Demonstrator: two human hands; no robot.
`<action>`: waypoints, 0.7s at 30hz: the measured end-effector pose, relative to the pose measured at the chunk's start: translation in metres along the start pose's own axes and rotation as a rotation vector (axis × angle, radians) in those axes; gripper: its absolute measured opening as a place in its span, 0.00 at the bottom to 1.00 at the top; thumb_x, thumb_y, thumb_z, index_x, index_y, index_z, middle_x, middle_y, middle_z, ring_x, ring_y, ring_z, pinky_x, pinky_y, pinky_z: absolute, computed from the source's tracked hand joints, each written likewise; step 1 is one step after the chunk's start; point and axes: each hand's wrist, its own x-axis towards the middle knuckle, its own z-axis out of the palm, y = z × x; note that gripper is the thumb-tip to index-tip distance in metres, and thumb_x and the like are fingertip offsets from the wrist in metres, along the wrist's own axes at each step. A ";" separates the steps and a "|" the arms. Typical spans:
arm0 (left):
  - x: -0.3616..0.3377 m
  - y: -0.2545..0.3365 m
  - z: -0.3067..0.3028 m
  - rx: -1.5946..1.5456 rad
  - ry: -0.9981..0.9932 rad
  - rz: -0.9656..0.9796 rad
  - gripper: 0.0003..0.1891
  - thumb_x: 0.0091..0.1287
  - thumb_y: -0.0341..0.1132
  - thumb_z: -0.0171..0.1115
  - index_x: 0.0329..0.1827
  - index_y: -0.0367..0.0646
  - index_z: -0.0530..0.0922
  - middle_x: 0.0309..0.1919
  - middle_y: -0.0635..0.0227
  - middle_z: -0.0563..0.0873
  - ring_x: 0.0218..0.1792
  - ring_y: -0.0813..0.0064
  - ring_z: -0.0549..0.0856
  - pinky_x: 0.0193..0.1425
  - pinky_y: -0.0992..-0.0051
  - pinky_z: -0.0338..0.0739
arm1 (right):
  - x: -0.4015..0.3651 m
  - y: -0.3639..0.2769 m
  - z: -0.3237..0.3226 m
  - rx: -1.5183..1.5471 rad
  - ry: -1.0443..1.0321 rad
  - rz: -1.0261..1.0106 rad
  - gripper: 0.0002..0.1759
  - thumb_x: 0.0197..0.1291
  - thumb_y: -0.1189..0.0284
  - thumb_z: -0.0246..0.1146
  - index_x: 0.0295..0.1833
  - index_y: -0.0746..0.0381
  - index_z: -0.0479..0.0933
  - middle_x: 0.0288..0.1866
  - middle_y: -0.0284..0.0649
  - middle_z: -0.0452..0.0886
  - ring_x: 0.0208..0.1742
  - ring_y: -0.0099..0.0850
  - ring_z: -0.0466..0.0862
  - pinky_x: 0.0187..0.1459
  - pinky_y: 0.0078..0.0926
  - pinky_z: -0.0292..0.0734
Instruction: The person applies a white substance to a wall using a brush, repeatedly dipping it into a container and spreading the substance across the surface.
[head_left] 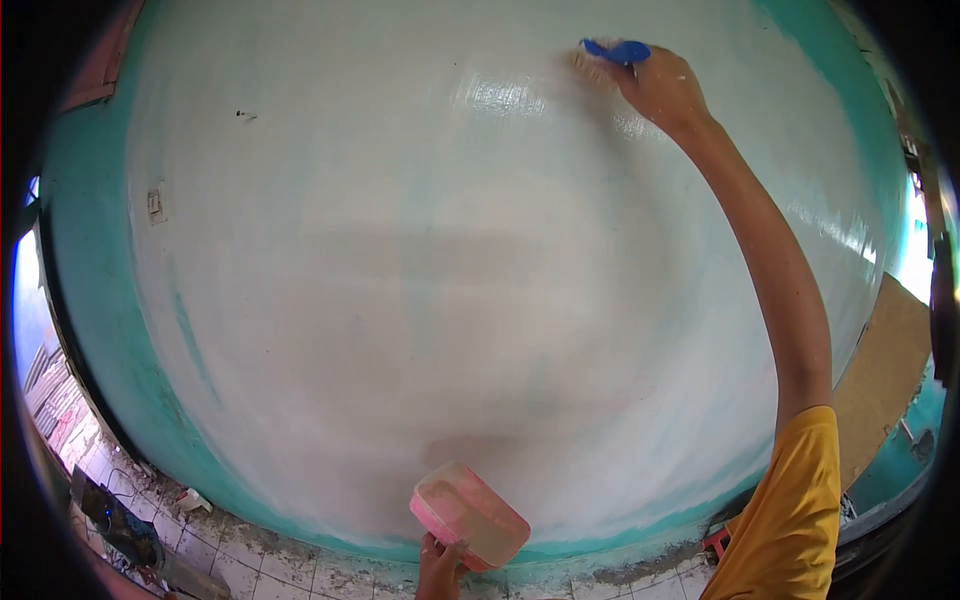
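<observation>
High on the wall [480, 270], my right hand [668, 88] grips a paintbrush with a blue handle [625, 52]. Its pale bristles [594, 70] press against the wall, where wet paint shines nearby. My right arm is stretched up, in a yellow sleeve. Low in the middle, my left hand [441, 562] is closed on the near edge of a pink plastic container [472, 516], which is tilted and apart from the brush. A pale layer shows inside it. Whitish paint covers most of the wall, with turquoise showing through in streaks and round the edges.
A small wall socket [155, 206] is at the left. A doorway [40, 330] opens at far left, and a brown board [880, 370] leans at right. Dark objects [115, 520] lie on the tiled floor [290, 578], with debris along the wall's foot.
</observation>
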 end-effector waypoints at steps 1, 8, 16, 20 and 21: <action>0.000 0.002 -0.001 0.017 0.018 -0.011 0.27 0.67 0.45 0.62 0.66 0.47 0.66 0.47 0.66 0.81 0.40 0.69 0.83 0.38 0.70 0.77 | 0.005 -0.001 0.001 0.040 0.179 -0.029 0.16 0.64 0.56 0.61 0.46 0.56 0.83 0.36 0.46 0.86 0.41 0.47 0.85 0.42 0.43 0.80; 0.008 -0.016 -0.021 -0.072 -0.022 -0.006 0.26 0.70 0.44 0.59 0.67 0.47 0.63 0.47 0.64 0.80 0.39 0.69 0.84 0.39 0.68 0.79 | -0.124 -0.087 0.020 0.162 -0.311 -0.375 0.12 0.56 0.71 0.62 0.46 0.55 0.82 0.37 0.42 0.83 0.41 0.43 0.82 0.42 0.41 0.82; 0.004 -0.010 -0.020 -0.116 0.042 0.013 0.30 0.71 0.45 0.61 0.69 0.44 0.59 0.45 0.64 0.81 0.40 0.69 0.84 0.42 0.69 0.79 | -0.053 -0.067 0.011 0.319 -0.304 -0.063 0.27 0.65 0.42 0.56 0.49 0.54 0.84 0.39 0.49 0.85 0.42 0.51 0.83 0.47 0.45 0.78; 0.013 -0.027 -0.029 -0.085 0.016 0.021 0.30 0.71 0.47 0.59 0.69 0.44 0.60 0.47 0.64 0.80 0.42 0.69 0.83 0.43 0.68 0.78 | 0.013 -0.033 0.010 0.153 0.090 -0.070 0.25 0.65 0.46 0.59 0.49 0.56 0.84 0.39 0.49 0.85 0.43 0.48 0.83 0.46 0.44 0.79; 0.012 -0.027 -0.030 -0.075 -0.017 0.031 0.29 0.71 0.48 0.59 0.69 0.45 0.60 0.48 0.64 0.80 0.42 0.69 0.83 0.43 0.68 0.78 | 0.017 -0.036 0.008 0.120 0.172 -0.095 0.22 0.65 0.50 0.59 0.49 0.56 0.84 0.39 0.48 0.85 0.44 0.48 0.83 0.46 0.44 0.79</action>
